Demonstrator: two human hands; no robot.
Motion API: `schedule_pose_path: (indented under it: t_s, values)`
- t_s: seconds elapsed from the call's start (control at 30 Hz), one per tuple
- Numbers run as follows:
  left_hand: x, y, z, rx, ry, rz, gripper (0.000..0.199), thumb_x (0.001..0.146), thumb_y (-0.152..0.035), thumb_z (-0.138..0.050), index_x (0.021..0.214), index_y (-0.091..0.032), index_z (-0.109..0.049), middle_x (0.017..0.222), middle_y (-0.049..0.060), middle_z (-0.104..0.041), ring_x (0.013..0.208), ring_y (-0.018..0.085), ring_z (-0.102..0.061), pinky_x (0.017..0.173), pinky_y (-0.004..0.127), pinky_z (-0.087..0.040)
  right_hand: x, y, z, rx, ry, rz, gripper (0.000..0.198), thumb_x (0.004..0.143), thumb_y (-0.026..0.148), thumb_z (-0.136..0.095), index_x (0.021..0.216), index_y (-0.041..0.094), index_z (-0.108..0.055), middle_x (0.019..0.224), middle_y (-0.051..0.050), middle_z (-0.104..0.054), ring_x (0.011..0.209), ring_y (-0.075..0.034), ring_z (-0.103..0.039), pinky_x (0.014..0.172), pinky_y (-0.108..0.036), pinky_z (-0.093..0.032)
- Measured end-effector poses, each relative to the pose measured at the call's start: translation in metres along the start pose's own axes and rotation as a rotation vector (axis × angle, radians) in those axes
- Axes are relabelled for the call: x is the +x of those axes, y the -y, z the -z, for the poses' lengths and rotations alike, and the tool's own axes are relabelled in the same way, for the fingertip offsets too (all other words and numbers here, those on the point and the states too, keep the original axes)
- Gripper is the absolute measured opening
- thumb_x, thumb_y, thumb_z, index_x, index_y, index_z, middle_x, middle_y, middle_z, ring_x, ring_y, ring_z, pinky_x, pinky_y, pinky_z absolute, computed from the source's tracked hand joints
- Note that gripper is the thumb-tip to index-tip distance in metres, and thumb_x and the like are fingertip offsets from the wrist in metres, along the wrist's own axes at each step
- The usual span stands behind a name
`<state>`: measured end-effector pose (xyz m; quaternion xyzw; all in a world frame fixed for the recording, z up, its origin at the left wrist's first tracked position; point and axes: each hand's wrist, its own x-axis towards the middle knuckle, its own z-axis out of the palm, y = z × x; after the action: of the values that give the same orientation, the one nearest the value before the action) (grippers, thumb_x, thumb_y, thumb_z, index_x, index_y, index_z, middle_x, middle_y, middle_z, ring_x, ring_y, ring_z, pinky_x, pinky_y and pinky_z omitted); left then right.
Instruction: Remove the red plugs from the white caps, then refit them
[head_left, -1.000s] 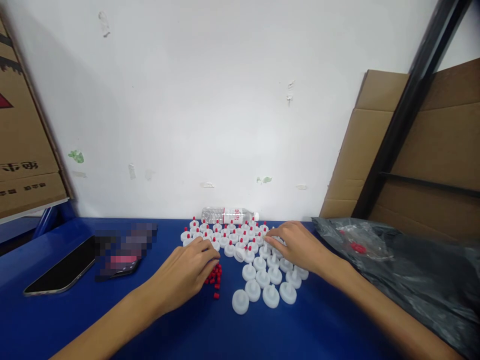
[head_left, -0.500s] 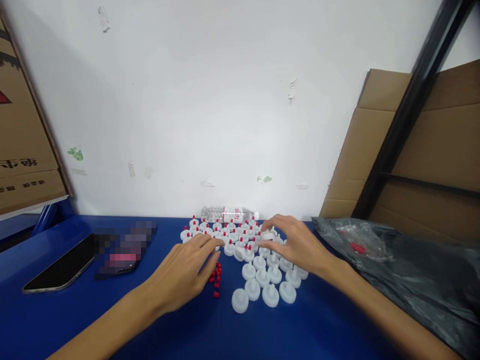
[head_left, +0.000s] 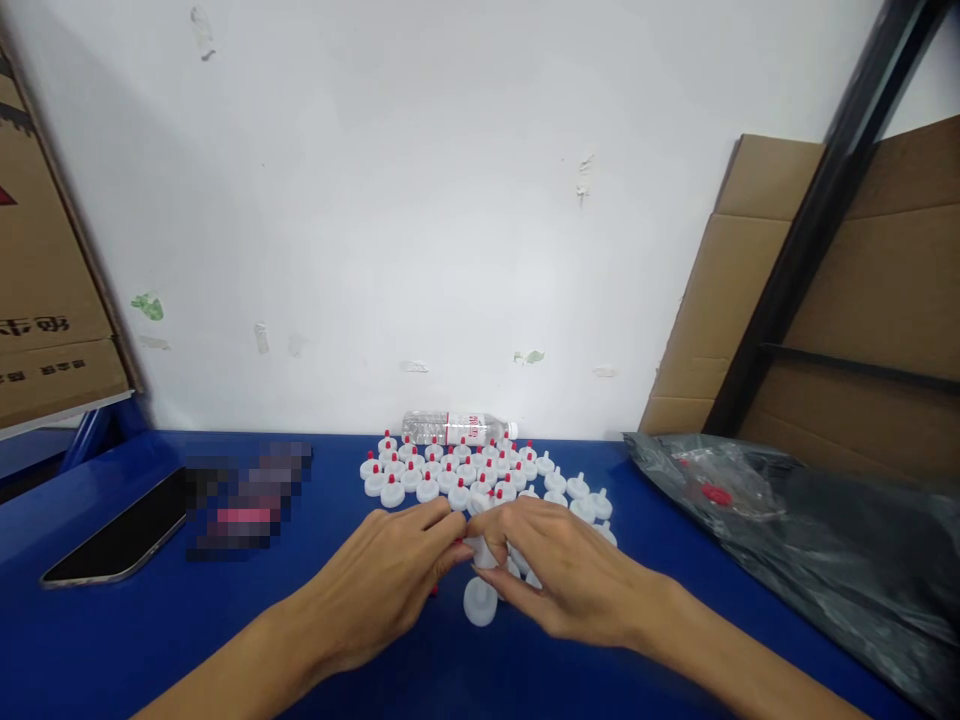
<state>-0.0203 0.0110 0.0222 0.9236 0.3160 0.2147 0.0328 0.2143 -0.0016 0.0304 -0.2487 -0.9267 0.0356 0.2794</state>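
My left hand [head_left: 394, 575] is pinched closed, and a sliver of a small red tip cap [head_left: 459, 542] shows at its fingertips. Meeting it from the right, my right hand [head_left: 562, 565] grips a white nozzle cap [head_left: 484, 554] between thumb and fingers. The two hands' fingertips are close together, so whether the red piece touches the nozzle is hidden. Behind the hands stand several white caps with red tips [head_left: 427, 488]. Bare-nozzled white caps [head_left: 577, 486] are grouped to the right, and one white cap [head_left: 480, 602] sits just below my fingers.
A clear plastic bottle [head_left: 427, 428] lies along the wall behind the caps. At left on the blue table [head_left: 315, 690] are a phone [head_left: 120, 530] and a blurred-out dark item [head_left: 251, 500]. A dark plastic bag [head_left: 840, 540] covers the right side, with cardboard [head_left: 735, 260] behind it.
My right hand has come left and nearer with the white nozzle cap, meeting my left hand. My left hand has shifted slightly right and lower, away from the standing caps.
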Motion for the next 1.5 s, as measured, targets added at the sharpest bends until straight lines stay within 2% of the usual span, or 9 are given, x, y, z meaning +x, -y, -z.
schedule_pose_path:
  t_s: [0.13, 0.23, 0.4, 0.53, 0.67, 0.87, 1.13, 1.27, 1.5]
  values:
    - [0.001, 0.0, 0.006, -0.344, -0.025, 0.097, 0.041, 0.11, -0.034, -0.026, 0.074, -0.021, -0.043, 0.068, -0.004, -0.049, 0.062, 0.014, -0.048, 0.061, 0.026, -0.034, 0.001, -0.014, 0.005, -0.101, -0.01, 0.13, 0.013, 0.099, 0.01, -0.046, 0.099, 0.022, -0.05, 0.117, -0.008, -0.068, 0.11, -0.019, -0.064, 0.094, -0.034, -0.052]
    - [0.003, 0.006, 0.013, -0.464, -0.065, 0.181, 0.047, 0.109, -0.042, -0.024, 0.072, -0.021, -0.042, 0.067, -0.004, -0.048, 0.063, 0.014, -0.047, 0.061, 0.025, -0.036, 0.0, -0.032, 0.012, -0.188, -0.136, 0.032, 0.015, 0.102, 0.014, -0.045, 0.109, 0.022, -0.055, 0.12, -0.009, -0.066, 0.113, -0.021, -0.063, 0.094, -0.036, -0.052]
    - [0.004, 0.022, 0.012, -0.048, -0.097, 0.217, 0.029, 0.106, -0.034, -0.038, 0.085, -0.021, -0.054, 0.082, 0.0, -0.06, 0.073, 0.017, -0.055, 0.067, 0.029, -0.038, -0.002, -0.059, 0.023, -0.315, -0.184, -0.289, 0.024, 0.105, 0.033, -0.047, 0.121, 0.024, -0.061, 0.116, -0.009, -0.069, 0.106, -0.026, -0.065, 0.092, -0.041, -0.05]
    - [0.001, 0.032, 0.004, 0.15, -0.001, 0.161, 0.023, 0.104, -0.025, -0.041, 0.105, -0.023, -0.063, 0.104, 0.005, -0.064, 0.091, 0.022, -0.064, 0.076, 0.033, -0.045, -0.004, -0.068, 0.026, -0.408, -0.103, -0.404, 0.046, 0.109, 0.036, -0.03, 0.084, 0.02, -0.065, 0.083, -0.007, -0.071, 0.084, -0.024, -0.066, 0.081, -0.038, -0.046]
    - [0.0, 0.036, 0.002, 0.223, 0.053, 0.153, 0.027, 0.104, -0.02, -0.038, 0.111, -0.024, -0.064, 0.108, 0.005, -0.064, 0.089, 0.021, -0.066, 0.073, 0.032, -0.048, -0.006, -0.071, 0.024, -0.444, -0.033, -0.429, 0.057, 0.11, 0.041, -0.024, 0.065, 0.021, -0.054, 0.065, -0.004, -0.063, 0.067, -0.021, -0.061, 0.073, -0.036, -0.041]
    - [0.0, 0.038, 0.004, 0.231, 0.064, 0.162, 0.021, 0.103, -0.019, -0.046, 0.114, -0.023, -0.064, 0.109, 0.005, -0.069, 0.099, 0.025, -0.068, 0.079, 0.036, -0.051, -0.007, -0.074, 0.019, -0.45, 0.037, -0.429, 0.061, 0.11, 0.042, -0.021, 0.066, 0.02, -0.058, 0.066, -0.005, -0.064, 0.068, -0.021, -0.063, 0.075, -0.035, -0.04]
    - [0.003, 0.036, 0.005, 0.255, 0.068, 0.202, 0.022, 0.104, -0.024, -0.047, 0.107, -0.023, -0.069, 0.104, 0.006, -0.069, 0.093, 0.024, -0.068, 0.075, 0.034, -0.051, -0.008, -0.073, 0.018, -0.436, 0.034, -0.441, 0.064, 0.109, 0.045, -0.021, 0.059, 0.021, -0.054, 0.063, -0.005, -0.061, 0.065, -0.021, -0.061, 0.076, -0.037, -0.041]
    - [0.004, 0.037, 0.006, 0.27, 0.111, 0.224, 0.023, 0.103, -0.022, -0.046, 0.105, -0.022, -0.069, 0.103, 0.007, -0.069, 0.093, 0.025, -0.069, 0.075, 0.034, -0.052, -0.005, -0.068, 0.02, -0.359, -0.01, -0.373, 0.054, 0.11, 0.038, -0.024, 0.072, 0.019, -0.059, 0.069, -0.003, -0.063, 0.071, -0.02, -0.061, 0.081, -0.038, -0.043]
    - [0.002, 0.041, 0.005, 0.266, 0.133, 0.246, 0.024, 0.103, -0.023, -0.047, 0.102, -0.022, -0.071, 0.099, 0.007, -0.072, 0.096, 0.026, -0.069, 0.078, 0.037, -0.051, -0.001, -0.045, 0.009, -0.184, 0.074, -0.164, 0.036, 0.109, 0.034, -0.034, 0.121, 0.023, -0.066, 0.121, -0.006, -0.07, 0.12, -0.024, -0.058, 0.108, -0.047, -0.036]
